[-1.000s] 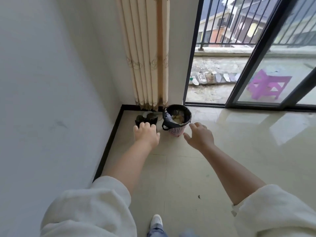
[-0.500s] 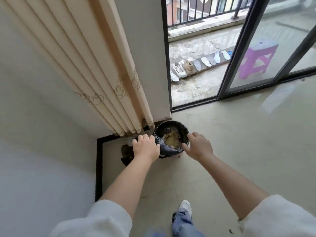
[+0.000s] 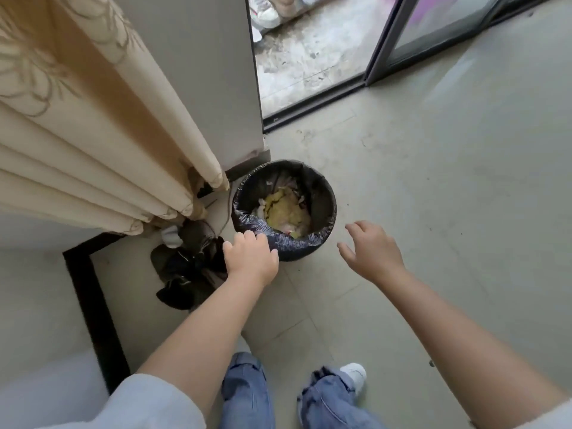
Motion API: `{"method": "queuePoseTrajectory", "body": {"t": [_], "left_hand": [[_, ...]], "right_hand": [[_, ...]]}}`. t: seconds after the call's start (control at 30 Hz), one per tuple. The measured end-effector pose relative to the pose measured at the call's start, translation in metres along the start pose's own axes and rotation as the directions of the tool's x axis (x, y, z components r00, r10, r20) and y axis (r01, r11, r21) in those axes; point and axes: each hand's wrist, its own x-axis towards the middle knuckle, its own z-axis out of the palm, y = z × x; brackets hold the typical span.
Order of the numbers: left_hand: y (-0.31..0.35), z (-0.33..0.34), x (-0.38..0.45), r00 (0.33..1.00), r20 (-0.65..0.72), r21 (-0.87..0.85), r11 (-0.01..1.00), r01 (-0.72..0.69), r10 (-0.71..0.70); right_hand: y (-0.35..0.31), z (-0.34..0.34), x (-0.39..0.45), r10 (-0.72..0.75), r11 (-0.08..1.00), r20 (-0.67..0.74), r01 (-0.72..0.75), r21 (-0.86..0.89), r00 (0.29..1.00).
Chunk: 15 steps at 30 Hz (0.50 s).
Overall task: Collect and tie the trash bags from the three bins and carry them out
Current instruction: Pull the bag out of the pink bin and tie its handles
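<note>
The small round bin (image 3: 283, 212) stands on the floor (image 3: 433, 196) in the corner, just beside the curtain (image 3: 93, 134) hem and the wall end, lined with a black trash bag (image 3: 297, 243) folded over its rim and partly filled with yellowish and white waste. The left hand (image 3: 250, 258) rests at the near rim, fingers curled down onto the bag's fold but not clearly gripping it; the right hand (image 3: 370, 252) hovers open and empty, a little apart from the bin's right side. To do this step well, each hand should pinch the folded edge on opposite sides, peel it up off the rim and gather it evenly, so nothing spills. Against the earlier frame, the person has come closer and looks more steeply down; the left hand has reached the rim, while the right has drawn away from it
</note>
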Motion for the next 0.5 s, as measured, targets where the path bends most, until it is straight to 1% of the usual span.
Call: {"method": "queuePoseTrajectory", "body": {"t": [0.1,0.13,0.2,0.27,0.33,0.37,0.47,0.5], "left_hand": [[0.010,0.068,0.045,0.994,-0.069,0.004,0.996,-0.089,0.089],[0.013,0.090,0.061,0.989,-0.094,0.007,0.993,-0.117,0.117],[0.014,0.129,0.094,0.965,-0.173,-0.010,0.979,-0.203,0.198],[0.014,0.164,0.126,0.897,-0.324,-0.010,0.947,-0.322,0.302],[0.011,0.190,0.156,0.811,-0.462,0.020,0.919,-0.394,0.358],[0.011,0.198,0.166,0.783,-0.493,0.025,0.906,-0.422,0.378],[0.010,0.207,0.183,0.695,-0.580,0.060,0.874,-0.483,0.424],[0.010,0.208,0.184,0.686,-0.592,0.051,0.869,-0.492,0.423]], "right_hand": [[0.005,0.079,0.038,-0.013,0.999,-0.002,0.013,0.035,1.000],[0.007,0.102,0.049,-0.042,0.998,-0.020,0.043,0.041,0.999],[0.011,0.143,0.073,-0.151,0.985,-0.105,0.158,0.065,0.983],[0.019,0.177,0.097,-0.273,0.962,-0.163,0.270,-0.041,0.948],[0.026,0.202,0.120,-0.393,0.915,-0.186,0.365,-0.171,0.900],[0.028,0.210,0.129,-0.452,0.887,-0.198,0.415,-0.203,0.870],[0.034,0.224,0.153,-0.561,0.827,-0.249,0.524,-0.204,0.789],[0.034,0.225,0.158,-0.583,0.812,-0.272,0.546,-0.205,0.766]]}}
